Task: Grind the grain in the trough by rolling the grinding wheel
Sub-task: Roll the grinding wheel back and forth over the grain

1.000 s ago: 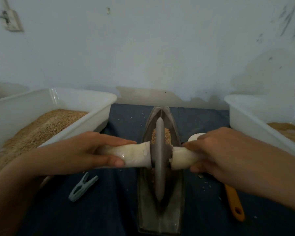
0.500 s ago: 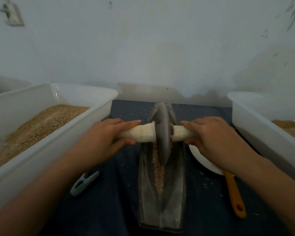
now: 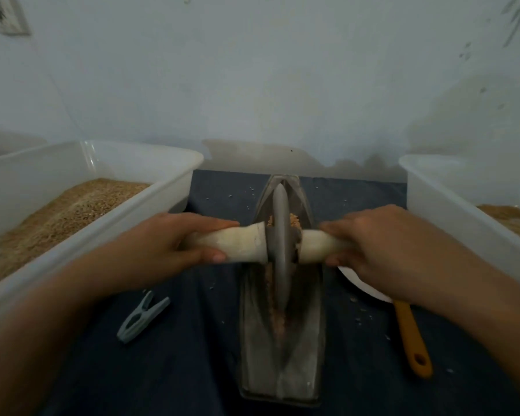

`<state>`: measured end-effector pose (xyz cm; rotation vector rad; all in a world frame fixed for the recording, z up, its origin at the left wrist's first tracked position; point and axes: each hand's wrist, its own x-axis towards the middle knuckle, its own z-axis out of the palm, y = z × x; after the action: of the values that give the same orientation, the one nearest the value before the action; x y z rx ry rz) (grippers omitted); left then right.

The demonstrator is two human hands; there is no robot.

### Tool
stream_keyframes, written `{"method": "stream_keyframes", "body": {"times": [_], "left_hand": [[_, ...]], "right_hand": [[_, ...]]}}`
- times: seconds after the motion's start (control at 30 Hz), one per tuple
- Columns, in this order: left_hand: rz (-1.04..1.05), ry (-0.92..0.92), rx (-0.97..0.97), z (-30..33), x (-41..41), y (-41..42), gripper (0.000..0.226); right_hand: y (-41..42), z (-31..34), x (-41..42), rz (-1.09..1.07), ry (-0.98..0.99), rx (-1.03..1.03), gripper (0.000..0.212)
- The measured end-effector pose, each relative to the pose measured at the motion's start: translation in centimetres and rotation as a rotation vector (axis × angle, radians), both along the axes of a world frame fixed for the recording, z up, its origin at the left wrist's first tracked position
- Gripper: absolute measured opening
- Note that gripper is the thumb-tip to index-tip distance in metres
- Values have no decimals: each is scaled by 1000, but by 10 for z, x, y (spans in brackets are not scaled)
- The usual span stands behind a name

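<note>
In the head view, the metal trough (image 3: 281, 349) lay lengthwise down the middle of the dark cloth (image 3: 192, 370), its far tip toward the wall and its near end close to the cloth's front edge. The grinding wheel (image 3: 280, 244) stood upright in the groove, in the far half of the trough. The left hand (image 3: 165, 244) was wrapped around the left handle (image 3: 237, 243), fingers over the top and thumb beneath, and the right hand (image 3: 370, 250) clasped the right handle (image 3: 315, 246) the same way. Grain (image 3: 275, 313) showed as a thin tan line along the groove nearer than the wheel, with a small heap just beyond the axle (how fine it was could not be judged in the dim light). The grinding looked under way rather than finished, since coarse-looking bits lay in the groove, so more rolling seemed needed. A left tub (image 3: 174, 187) of grain stood at the cloth's left edge, a right tub (image 3: 433, 211) at its right, with a clothespin (image 3: 141, 318) and a yellow-handled scoop (image 3: 409, 334) on the cloth.
</note>
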<state>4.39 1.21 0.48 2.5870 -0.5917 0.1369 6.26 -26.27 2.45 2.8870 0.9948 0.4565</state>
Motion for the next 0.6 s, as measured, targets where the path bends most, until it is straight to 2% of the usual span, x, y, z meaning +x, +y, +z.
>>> {"method": "stream_keyframes", "body": {"times": [0.1,0.17,0.27,0.43,0.5,0.6], "left_hand": [[101,-296,109,-17,14,-11,52],[89,-356,116,-20,19,-13,54],[51,-201,52,-13,15,-5,54],[-137,131,-44,9,-7,12,46],[-180,203,-25,16,-12,15,52],[-185,216,-38,17,-13,13,53]], "right_hand": [[1,-16,25,-86,-120,57,47],[-1,-20,30,-105,-130,67,50],[0,-13,21,-39,-85,-7,45],[-3,13,-15,52,65,-115,34],[-7,20,-28,66,126,-97,39],[-8,21,-32,57,139,-68,38]]}}
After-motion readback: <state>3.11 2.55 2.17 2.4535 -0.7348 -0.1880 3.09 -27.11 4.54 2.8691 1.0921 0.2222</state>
